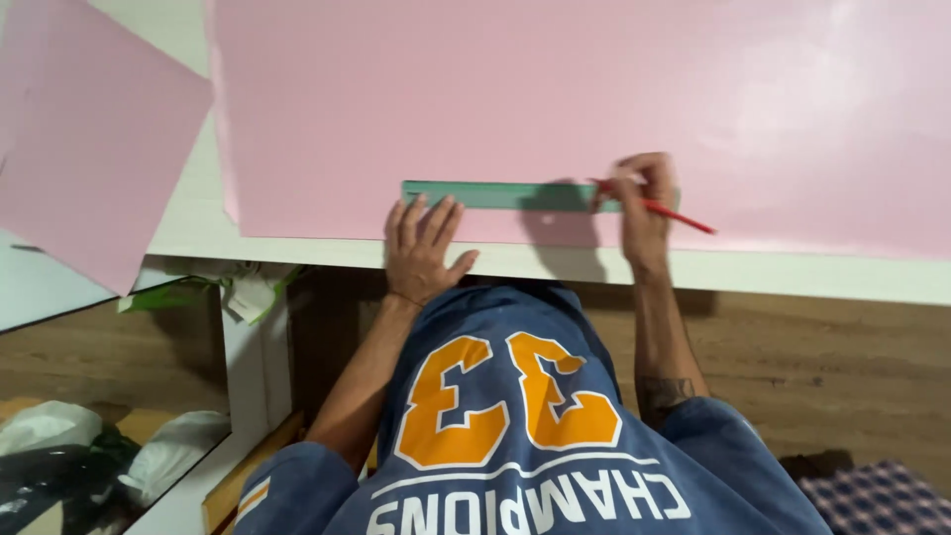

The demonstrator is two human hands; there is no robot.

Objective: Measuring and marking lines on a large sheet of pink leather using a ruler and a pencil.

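Ruler (495, 194) right end hidden under right hand (644, 213); pink sheet (594, 99) cut off top, right.

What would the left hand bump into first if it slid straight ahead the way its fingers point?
The left hand lies flat on the pink sheet, fingertips at the green ruler. Sliding straight on, it would probably meet the ruler's near edge first.

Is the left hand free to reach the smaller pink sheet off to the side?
Probably yes. The left hand only presses flat on the green ruler, holding nothing, and the white tabletop between it and the smaller pink sheet looks unobstructed.
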